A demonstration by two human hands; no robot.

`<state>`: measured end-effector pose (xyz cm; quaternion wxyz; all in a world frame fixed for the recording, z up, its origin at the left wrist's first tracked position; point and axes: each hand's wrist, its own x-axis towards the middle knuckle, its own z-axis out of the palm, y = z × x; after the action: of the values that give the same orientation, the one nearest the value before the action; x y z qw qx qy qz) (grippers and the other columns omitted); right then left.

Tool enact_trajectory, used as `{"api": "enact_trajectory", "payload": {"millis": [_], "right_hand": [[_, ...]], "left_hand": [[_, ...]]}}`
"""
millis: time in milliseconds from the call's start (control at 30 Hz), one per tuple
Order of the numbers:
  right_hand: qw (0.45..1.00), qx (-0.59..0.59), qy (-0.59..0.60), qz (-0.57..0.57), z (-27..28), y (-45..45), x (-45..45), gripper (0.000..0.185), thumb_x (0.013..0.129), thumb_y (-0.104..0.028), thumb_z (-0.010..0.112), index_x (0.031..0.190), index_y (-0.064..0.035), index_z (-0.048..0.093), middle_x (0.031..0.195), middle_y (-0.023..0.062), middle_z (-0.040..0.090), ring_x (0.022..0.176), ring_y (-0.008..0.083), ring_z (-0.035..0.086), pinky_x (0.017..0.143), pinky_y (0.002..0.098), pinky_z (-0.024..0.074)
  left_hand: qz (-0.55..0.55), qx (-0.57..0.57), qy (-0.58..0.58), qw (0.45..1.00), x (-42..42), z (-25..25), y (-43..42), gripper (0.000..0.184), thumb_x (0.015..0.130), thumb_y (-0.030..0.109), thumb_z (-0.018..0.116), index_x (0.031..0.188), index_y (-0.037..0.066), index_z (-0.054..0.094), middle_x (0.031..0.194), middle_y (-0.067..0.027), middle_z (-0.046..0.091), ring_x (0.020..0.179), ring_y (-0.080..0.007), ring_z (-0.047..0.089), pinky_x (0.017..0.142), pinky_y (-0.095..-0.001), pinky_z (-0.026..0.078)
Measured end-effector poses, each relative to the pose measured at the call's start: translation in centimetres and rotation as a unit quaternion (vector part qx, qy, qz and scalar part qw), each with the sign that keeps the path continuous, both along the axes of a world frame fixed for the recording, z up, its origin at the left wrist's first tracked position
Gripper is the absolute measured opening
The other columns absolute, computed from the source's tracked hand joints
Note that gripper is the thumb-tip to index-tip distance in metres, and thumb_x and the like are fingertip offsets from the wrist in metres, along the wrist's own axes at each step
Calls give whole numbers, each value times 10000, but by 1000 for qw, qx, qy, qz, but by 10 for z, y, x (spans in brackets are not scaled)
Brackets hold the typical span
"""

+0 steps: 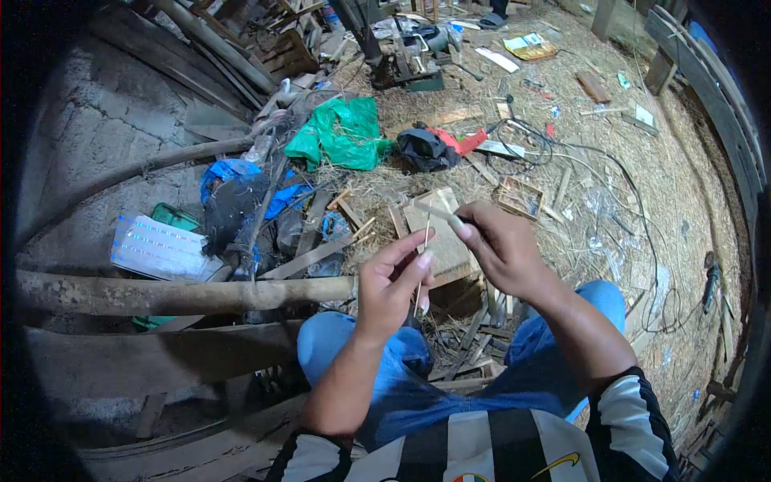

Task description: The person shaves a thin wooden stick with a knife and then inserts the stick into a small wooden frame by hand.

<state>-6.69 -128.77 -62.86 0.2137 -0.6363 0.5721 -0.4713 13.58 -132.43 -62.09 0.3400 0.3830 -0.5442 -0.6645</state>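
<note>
My left hand (393, 277) is closed, with thumb and fingers pinching a thin wooden stick (427, 225) that stands nearly upright. My right hand (502, 251) is closed around a narrow, flat, pale strip (435, 211). Its far end points left and crosses the stick near the top; whether it is a blade or a piece of wood I cannot tell. Below both hands, between my knees, lies a light wooden block (446, 255), partly hidden by the fingers.
A bamboo pole (185, 296) runs in from the left toward my left hand. Ahead lie a green plastic bag (341, 132), a dark cap-like bundle (428, 149) and a small wooden frame (520, 198). A black cable (634, 189) curves along the straw-strewn ground at right.
</note>
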Motion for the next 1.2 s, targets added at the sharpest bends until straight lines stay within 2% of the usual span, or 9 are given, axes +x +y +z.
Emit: {"api": "enact_trajectory", "payload": {"millis": [33,200,333,400,600,833,900,1067,1200], "right_hand": [[999,5,42,6,3,2,-1,206,984,-211,606,1101,-44,636,814,168,630,706,260,630,633,352,483],[997,1,77,-6,14,6,1,213,931,-154,667,1136,-98,647,837,121,652,686,261,650,573,363,482],[991,-55,121,9,10,8,-1,295,878,-138,699,1170,-143,663,804,68,625,668,264,635,549,384,477],[985,-56,163,22,10,10,0,430,834,-167,683,1250,-252,613,777,45,580,688,295,644,515,423,488],[979,-79,184,33,11,12,6,507,744,-136,701,1227,-282,658,768,18,567,656,246,632,488,395,482],[976,-97,193,28,12,14,5,482,743,-123,698,1198,-283,683,744,8,561,627,238,627,485,381,491],[978,-97,181,30,16,14,3,343,807,-106,745,1142,-178,733,748,50,604,628,244,626,501,368,462],[987,-87,111,-73,12,-3,-15,260,846,-67,728,1101,-116,734,733,97,582,615,258,602,528,361,450],[989,-73,130,-17,25,10,-6,301,841,-130,707,1136,-188,729,783,67,626,642,279,647,523,388,490]], "left_hand": [[2,3,27,1000,-1,-1,0,321,971,85,630,1277,-13,624,757,-45,630,551,-78,551,473,-230,463],[3,36,81,996,0,-8,-3,353,992,74,593,1333,-15,573,751,-78,628,540,-103,554,472,-242,470],[35,32,81,996,-3,-8,1,265,986,72,594,1243,16,625,675,-83,612,447,-140,522,410,-276,437],[34,31,80,996,-2,-5,1,259,984,73,596,1234,11,632,656,-69,600,438,-125,510,404,-269,426],[54,-24,61,996,4,-4,2,276,978,75,603,1240,5,656,638,-44,583,413,-95,452,395,-249,393],[28,17,113,993,8,0,6,299,1000,82,587,1282,-3,638,665,-39,601,447,-60,462,409,-212,377],[21,23,129,991,8,0,5,303,1001,83,586,1288,-2,634,659,-37,596,439,-59,454,402,-212,373],[12,24,142,990,7,-1,11,298,996,59,567,1280,7,641,618,-31,553,391,-66,393,366,-227,369],[25,7,111,993,7,-5,9,293,997,63,567,1275,5,641,629,-39,559,392,-68,391,362,-228,360]]}}
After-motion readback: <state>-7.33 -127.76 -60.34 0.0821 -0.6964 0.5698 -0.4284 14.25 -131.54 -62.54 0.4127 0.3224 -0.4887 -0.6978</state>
